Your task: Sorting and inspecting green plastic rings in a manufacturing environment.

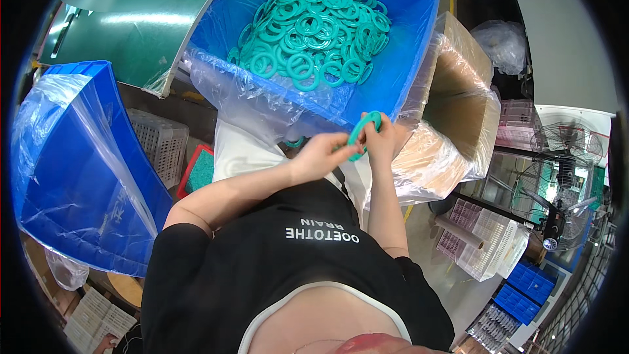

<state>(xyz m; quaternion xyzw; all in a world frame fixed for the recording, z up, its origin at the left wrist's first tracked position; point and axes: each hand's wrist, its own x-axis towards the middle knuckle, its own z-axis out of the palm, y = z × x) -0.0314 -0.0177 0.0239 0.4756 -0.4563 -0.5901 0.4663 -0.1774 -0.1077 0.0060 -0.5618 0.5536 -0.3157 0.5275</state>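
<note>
Both hands meet just in front of the near wall of the big blue bin (406,39), and between them they hold one teal ring (362,132). The left hand (322,155) pinches the ring's lower edge, thumb and fingers closed on it; the right hand (382,139) curls over the upper edge, its fingers wrapped round the rim. The ring stands nearly edge-on to the camera, tilted, so its face is hard to read.

Behind it the bin — lined with clear plastic film — holds a loose heap of teal rings (314,26), many interlocked. A cardboard box (458,92) with a plastic liner stands open just to the right, touching the bin's corner; a second blue bin (72,157), also lined, stands well apart on the left.

Judging by the grip, the ring is being turned or checked (which, I cannot tell). To do that well, it seems wise to keep the pinch light and at the rim, rotate it through the fingers rather than bend it, and hold it clear of the liner film.
</note>
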